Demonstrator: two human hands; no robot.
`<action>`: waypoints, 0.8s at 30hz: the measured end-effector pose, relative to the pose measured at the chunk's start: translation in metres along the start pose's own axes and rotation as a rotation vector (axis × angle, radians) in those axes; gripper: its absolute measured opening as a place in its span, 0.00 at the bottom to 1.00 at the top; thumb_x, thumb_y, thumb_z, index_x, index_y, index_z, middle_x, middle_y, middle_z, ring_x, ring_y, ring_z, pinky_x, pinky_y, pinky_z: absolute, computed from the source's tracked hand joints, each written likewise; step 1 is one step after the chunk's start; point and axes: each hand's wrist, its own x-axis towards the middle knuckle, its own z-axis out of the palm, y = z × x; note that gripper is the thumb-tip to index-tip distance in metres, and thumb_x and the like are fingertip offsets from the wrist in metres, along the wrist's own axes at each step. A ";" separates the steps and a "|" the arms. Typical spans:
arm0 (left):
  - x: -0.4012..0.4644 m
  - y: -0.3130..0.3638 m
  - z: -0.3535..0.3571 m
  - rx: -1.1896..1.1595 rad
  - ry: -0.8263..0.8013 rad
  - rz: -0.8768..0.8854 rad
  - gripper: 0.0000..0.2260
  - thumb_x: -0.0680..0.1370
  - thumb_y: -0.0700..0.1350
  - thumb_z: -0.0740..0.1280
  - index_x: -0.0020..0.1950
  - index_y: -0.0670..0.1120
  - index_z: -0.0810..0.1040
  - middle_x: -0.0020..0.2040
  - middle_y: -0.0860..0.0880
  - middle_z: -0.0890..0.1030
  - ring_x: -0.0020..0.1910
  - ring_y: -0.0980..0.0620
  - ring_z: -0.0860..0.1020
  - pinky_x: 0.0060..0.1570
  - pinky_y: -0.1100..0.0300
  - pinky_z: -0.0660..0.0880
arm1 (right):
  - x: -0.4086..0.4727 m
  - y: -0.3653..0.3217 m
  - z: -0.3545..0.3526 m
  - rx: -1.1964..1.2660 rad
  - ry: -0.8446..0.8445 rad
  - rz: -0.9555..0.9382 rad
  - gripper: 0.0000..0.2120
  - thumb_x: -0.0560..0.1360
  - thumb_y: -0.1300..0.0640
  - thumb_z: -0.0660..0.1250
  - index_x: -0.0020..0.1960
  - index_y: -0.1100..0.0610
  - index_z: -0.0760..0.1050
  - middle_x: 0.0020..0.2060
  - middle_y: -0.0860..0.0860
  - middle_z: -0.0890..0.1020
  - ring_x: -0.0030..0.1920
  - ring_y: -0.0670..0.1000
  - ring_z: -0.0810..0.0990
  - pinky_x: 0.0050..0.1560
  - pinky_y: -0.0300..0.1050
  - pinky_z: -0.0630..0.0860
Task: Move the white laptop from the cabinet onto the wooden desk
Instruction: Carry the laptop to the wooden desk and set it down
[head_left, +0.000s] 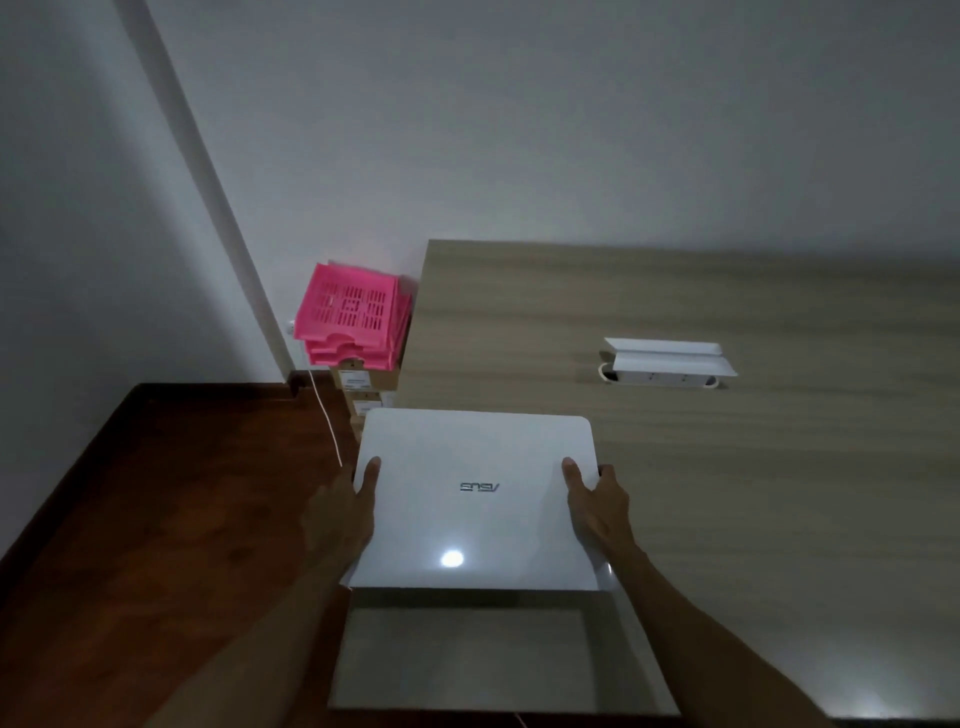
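— While both hands, left hand (345, 512) and right hand (597, 501), clasped the white laptop (475, 499) by its sides, where was it?

— Above the wooden desk (701, 467) corner. The smooth lid could slip, I think.

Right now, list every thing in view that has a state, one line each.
white laptop: lid shut, held off the surface by both side edges, partly over the desk's left edge.
left hand: gripping the laptop's left edge.
right hand: gripping the laptop's right edge.
wooden desk: laptop not yet set down on it.
desk socket box: flap lifted open.
pink trays: stacked on boxes beside the desk.
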 end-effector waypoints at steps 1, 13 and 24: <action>0.006 0.000 0.010 -0.011 -0.019 -0.007 0.31 0.79 0.68 0.50 0.48 0.44 0.79 0.45 0.43 0.83 0.43 0.45 0.79 0.53 0.47 0.75 | 0.010 0.005 0.003 -0.017 -0.003 0.011 0.28 0.76 0.38 0.63 0.65 0.60 0.69 0.57 0.59 0.79 0.49 0.56 0.77 0.50 0.50 0.74; 0.071 -0.015 0.101 0.092 -0.114 -0.029 0.35 0.76 0.70 0.46 0.44 0.42 0.80 0.40 0.40 0.83 0.43 0.38 0.82 0.51 0.45 0.77 | 0.094 0.037 0.045 -0.178 -0.105 0.059 0.29 0.78 0.44 0.65 0.70 0.62 0.68 0.62 0.59 0.78 0.51 0.54 0.75 0.52 0.45 0.71; 0.115 -0.018 0.115 0.274 -0.163 0.081 0.35 0.80 0.60 0.40 0.36 0.41 0.78 0.32 0.39 0.82 0.32 0.39 0.82 0.35 0.48 0.80 | 0.144 0.023 0.072 -0.391 -0.141 0.032 0.32 0.78 0.41 0.62 0.69 0.65 0.67 0.64 0.62 0.77 0.63 0.63 0.77 0.61 0.52 0.73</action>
